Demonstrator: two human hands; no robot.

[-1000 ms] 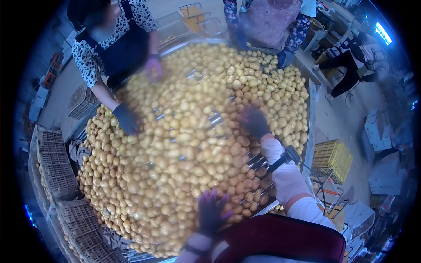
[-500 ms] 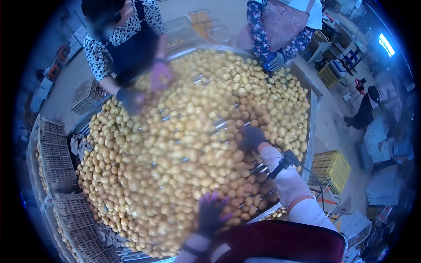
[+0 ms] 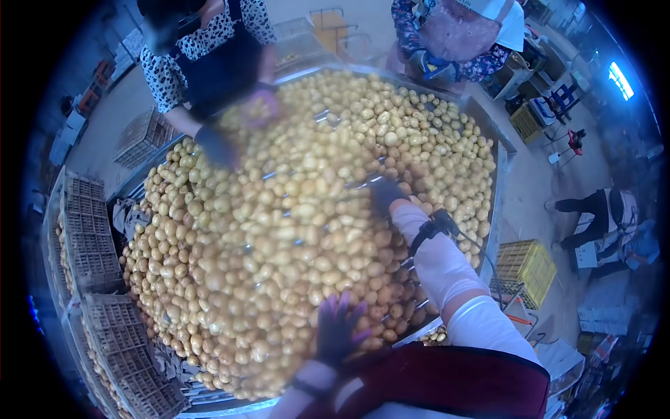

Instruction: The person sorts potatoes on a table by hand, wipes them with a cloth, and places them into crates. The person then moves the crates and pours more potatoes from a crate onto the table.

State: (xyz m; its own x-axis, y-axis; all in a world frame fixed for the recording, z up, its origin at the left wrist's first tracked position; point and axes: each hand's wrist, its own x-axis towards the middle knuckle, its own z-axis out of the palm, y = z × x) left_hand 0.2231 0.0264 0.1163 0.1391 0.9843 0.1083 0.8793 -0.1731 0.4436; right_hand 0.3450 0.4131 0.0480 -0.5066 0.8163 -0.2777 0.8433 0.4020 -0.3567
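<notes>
A large heap of small, round, yellow-brown produce (image 3: 279, 258) covers a metal-edged table (image 3: 499, 174). My left hand (image 3: 336, 332), in a dark glove with purple fingertips, lies on the near part of the heap with its fingers spread. Farther right, my right hand (image 3: 385, 194) wears a dark glove and reaches onto the middle of the heap; its fingers are blurred and partly lost against the produce. Short shiny metal bars (image 3: 326, 116) show between the pieces.
Across the table, a co-worker in a spotted top (image 3: 209, 42) has both gloved hands over the heap; another in a floral top (image 3: 457, 35) stands at the far right. Slatted crates (image 3: 94, 230) line the left side. A yellow crate (image 3: 523, 272) stands right.
My right hand has moved slightly up and left over the heap. My left hand stays almost in place, a little higher. The floral-sleeved co-worker's hands have lifted off the produce.
</notes>
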